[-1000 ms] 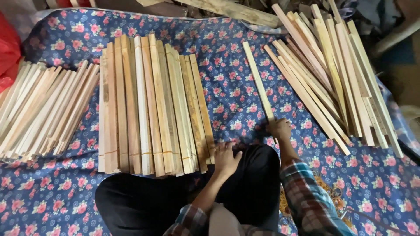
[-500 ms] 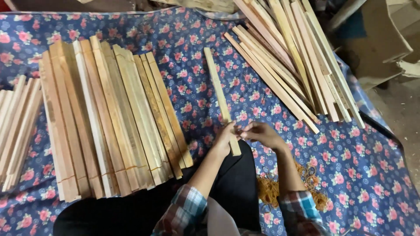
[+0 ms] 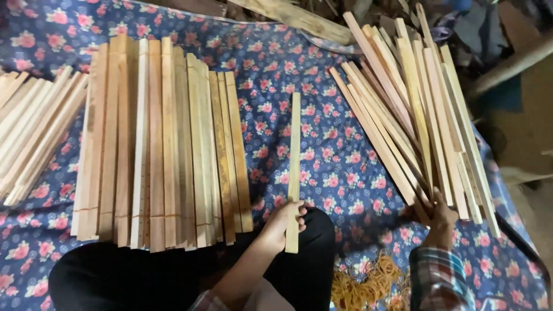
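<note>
Two hands are at work over a flowered cloth [image 3: 340, 167] spread on the floor: the left hand [image 3: 286, 217] is closed around the near end of a single wooden slat [image 3: 294, 167], which lies lengthwise on the cloth between a tidy row of slats [image 3: 167, 144] on the left and a looser, fanned pile of slats [image 3: 415, 115] on the right. The right hand [image 3: 440, 214] reaches to the near ends of that fanned pile, fingers curled in among them; whether it grips one or only touches them I cannot tell. To my eye the risk sits there: the pile is slanted and overlapping, so pulling one stick from under the others could drag its neighbours askew or send them sliding toward the cloth's right edge, where the floor drops into clutter. The single slat is held only at one end, so a quick swing could knock its far tip into the tidy row, which lies just beside it. A third bundle of slats [image 3: 34, 132] lies well apart at the far left. Open room is the strip of bare cloth on either side of the single slat; a heap of rubber bands [image 3: 368, 285] crowds the near right, by the person's dark-trousered knee [image 3: 311, 253].
</note>
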